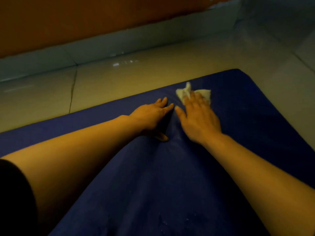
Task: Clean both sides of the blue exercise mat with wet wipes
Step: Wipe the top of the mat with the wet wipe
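The blue exercise mat (pixel 153 176) lies flat on the tiled floor, its far corner at the upper right. A crumpled white wet wipe (pixel 186 92) sits on the mat near its far edge. My right hand (pixel 197 120) lies flat over the wipe, its straight fingers pressing the wipe onto the mat. Just to its left, my left hand (pixel 151 116) rests palm down on the mat with the fingers spread. The two hands almost touch at the fingertips. Part of the wipe is hidden under my right fingers.
Glossy pale floor tiles (pixel 119 79) surround the mat on the far and right sides. A grey skirting (pixel 102 46) and an orange wall (pixel 68 17) run along the back. A dark sleeve (pixel 15 198) shows at the lower left.
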`<state>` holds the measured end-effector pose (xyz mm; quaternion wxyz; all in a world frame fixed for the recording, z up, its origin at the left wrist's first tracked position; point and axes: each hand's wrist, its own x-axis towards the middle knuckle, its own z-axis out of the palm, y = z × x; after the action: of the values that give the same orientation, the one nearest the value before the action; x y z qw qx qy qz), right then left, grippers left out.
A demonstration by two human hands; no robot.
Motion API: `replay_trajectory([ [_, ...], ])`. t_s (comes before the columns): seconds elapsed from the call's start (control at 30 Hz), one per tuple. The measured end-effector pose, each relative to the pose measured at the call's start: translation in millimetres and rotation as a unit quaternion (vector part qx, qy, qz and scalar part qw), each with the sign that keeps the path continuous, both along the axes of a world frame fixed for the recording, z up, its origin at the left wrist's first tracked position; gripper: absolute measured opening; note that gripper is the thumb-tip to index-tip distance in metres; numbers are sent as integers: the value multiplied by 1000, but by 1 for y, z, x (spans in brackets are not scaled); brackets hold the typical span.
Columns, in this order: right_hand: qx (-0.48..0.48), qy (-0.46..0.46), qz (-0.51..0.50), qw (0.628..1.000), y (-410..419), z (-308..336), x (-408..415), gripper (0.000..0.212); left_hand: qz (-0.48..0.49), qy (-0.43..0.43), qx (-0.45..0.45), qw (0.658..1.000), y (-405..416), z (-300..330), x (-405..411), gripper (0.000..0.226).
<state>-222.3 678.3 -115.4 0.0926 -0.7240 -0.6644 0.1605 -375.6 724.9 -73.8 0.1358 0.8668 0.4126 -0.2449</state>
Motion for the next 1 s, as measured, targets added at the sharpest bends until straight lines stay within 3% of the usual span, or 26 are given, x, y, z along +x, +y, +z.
replay_trajectory([
  [0.13, -10, 9, 71, 997, 22, -2, 5, 66, -10, 13, 16, 1000, 5, 6, 8, 116],
  [0.27, -66, 13, -11, 998, 53, 9, 32, 64, -4, 12, 5, 1000, 6, 10, 9, 116],
  [0.4, -33, 32, -63, 997, 37, 7, 25, 65, 2, 7, -3, 1000, 6, 6, 7, 114],
  [0.5, -6, 68, 23, 997, 38, -4, 2, 67, 13, -13, 5, 1000, 4, 4, 4, 116],
  [0.6, -67, 61, 83, 992, 55, 2, 8, 59, 20, -35, 5, 999, 3, 1, -2, 114],
  [0.83, -87, 47, -70, 993, 67, 4, 63, 57, 29, -72, 2, 997, -2, -2, -11, 110],
  [1.0, -51, 72, 45, 995, 67, 6, 9, 60, 19, -48, 32, 998, -3, 1, -8, 110],
])
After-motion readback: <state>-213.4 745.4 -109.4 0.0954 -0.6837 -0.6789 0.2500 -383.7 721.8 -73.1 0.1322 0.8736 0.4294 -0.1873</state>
